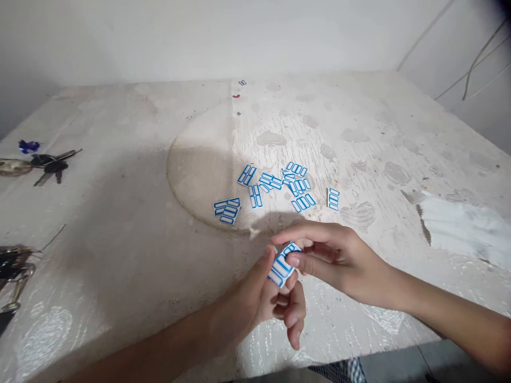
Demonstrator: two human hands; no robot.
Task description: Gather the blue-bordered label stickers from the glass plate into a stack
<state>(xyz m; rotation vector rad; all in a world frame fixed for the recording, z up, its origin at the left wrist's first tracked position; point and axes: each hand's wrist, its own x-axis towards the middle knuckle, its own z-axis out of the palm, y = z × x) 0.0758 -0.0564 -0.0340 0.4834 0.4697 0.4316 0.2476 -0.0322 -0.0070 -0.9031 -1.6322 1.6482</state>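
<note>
Your left hand [261,298] comes in from the lower left, palm turned toward you. Its thumb presses against the near edge of a small blue-and-white label sheet [282,266], and the other fingers are curled loosely underneath it. Your right hand [339,260] reaches in from the right and pinches the far edge of the same sheet between thumb and forefinger; its remaining fingers are folded in behind. Both hands are closed on that 1 sheet, which is held tilted just above the table [120,255], near its front edge.

The rest of the label sheets lie scattered [275,186] on the table just beyond your hands, inside and along a faint circular stain [179,175]. A small overlapping stack [228,210] sits at the left of the scatter. 1 sheet [333,198] lies apart at the right. Most of the others overlap or touch in the middle of the group.

Well to the left, at the table's edge, a bunch of keys [50,164] lies flat with a small blue scrap [29,145] just behind it. A second dark key cluster [14,266] sits nearer you at the left edge, only partly in view. A white patch of torn paper [463,226] lies on the right side of the table. Far back near the wall, 1 tiny blue label [242,82] and a red speck [236,96] rest close together.
</note>
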